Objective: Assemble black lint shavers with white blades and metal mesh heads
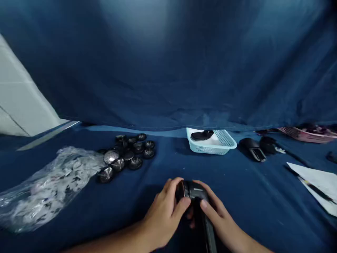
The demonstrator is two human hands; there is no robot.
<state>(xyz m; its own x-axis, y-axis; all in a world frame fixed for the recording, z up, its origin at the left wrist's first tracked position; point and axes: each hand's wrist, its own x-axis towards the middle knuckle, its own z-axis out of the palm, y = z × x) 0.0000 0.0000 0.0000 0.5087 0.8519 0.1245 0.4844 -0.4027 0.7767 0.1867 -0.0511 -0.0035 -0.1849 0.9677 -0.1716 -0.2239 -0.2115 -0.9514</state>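
My left hand [167,214] is closed around the left end of a black handheld device [198,191], at a ridged, copper-tinted round part. From the other side, my right hand [218,214] grips the device where its head meets the handle, thumb pressed on the near side. The handle runs down toward the bottom edge. Some of my fingers are hidden behind the device. Beyond my left hand lies a pile of black round caps [135,162], several with shiny metal faces. Beside them rests a clear plastic bag [52,188] filled with small white and black parts.
A light blue basket [210,149] with a black part [202,135] stands ahead, in front of a hanging blue cloth [168,70]. To its right lie black device parts [252,149], a pink basket [302,135] and white paper [316,182] with a pen [319,191].
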